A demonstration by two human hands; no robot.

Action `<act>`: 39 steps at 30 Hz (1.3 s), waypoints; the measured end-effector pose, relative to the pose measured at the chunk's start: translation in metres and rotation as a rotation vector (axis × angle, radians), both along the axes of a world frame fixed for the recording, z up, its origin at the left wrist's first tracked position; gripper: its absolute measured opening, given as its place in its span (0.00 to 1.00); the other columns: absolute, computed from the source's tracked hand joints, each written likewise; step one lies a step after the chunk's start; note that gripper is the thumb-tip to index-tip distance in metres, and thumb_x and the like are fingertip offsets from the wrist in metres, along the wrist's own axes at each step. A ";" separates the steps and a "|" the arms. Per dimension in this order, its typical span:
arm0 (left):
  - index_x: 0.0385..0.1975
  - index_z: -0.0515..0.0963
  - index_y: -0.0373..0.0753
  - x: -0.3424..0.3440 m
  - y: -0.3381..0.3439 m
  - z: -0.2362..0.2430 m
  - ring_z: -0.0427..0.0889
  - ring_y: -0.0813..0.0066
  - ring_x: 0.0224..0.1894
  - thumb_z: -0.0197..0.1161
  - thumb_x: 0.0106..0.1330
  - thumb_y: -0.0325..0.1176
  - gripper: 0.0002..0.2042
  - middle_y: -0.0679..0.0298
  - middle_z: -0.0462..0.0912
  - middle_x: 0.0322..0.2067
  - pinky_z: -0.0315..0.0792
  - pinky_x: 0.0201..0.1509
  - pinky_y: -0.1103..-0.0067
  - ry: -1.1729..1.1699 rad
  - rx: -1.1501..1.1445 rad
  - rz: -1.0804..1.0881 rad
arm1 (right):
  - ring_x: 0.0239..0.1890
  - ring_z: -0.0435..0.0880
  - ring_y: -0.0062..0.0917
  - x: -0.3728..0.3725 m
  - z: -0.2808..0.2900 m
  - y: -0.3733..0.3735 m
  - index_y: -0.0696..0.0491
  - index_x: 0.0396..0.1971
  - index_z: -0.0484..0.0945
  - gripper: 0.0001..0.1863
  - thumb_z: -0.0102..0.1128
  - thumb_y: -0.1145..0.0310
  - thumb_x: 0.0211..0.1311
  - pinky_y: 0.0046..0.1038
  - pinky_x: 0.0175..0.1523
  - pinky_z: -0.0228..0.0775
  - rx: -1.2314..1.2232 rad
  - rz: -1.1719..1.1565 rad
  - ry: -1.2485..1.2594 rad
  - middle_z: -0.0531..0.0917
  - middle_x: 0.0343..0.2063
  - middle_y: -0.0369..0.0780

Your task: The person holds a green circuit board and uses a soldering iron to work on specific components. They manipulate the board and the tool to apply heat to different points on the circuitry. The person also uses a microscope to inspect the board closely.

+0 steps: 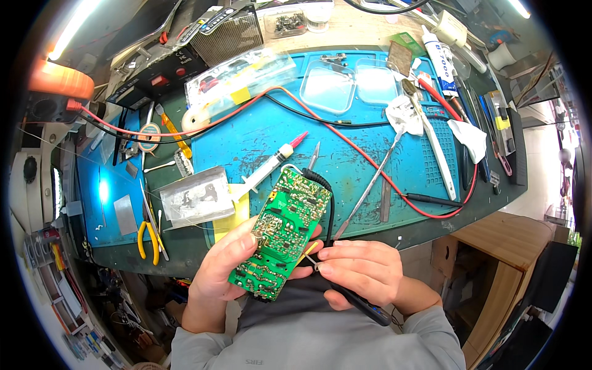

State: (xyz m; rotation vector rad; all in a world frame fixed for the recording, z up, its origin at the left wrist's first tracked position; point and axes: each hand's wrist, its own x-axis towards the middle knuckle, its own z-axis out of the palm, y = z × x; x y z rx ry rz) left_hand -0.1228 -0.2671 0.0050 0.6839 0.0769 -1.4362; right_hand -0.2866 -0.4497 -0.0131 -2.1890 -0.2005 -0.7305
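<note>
My left hand [226,262] grips a green circuit board [280,231] by its lower left edge, thumb on the face that shows. Solder joints and small parts cover that face, and the board is tilted over the bench's front edge. Against its lower right side my right hand [364,271] is closed around a black-handled tool [364,305]; a thin metal tip points at the board's edge, close to a small yellow part [311,249]. Whether the tip touches the board, I cannot tell. A black cable [331,209] runs from the board's top end down toward my right hand.
On the blue mat [345,166] lie a syringe [269,166] with a pink tip, a metal tray [197,197] and a long metal rod [370,185]. Yellow-handled pliers [148,237] are at left. Red and black probe leads cross the mat from an orange meter [58,80].
</note>
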 end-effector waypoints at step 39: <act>0.74 0.48 0.29 -0.003 0.001 0.002 0.67 0.42 0.70 0.57 0.72 0.50 0.41 0.37 0.61 0.69 0.73 0.67 0.52 -0.063 -0.006 -0.001 | 0.41 0.91 0.32 -0.001 -0.004 0.000 0.59 0.40 0.86 0.15 0.69 0.64 0.58 0.32 0.45 0.86 -0.008 0.054 -0.059 0.89 0.32 0.41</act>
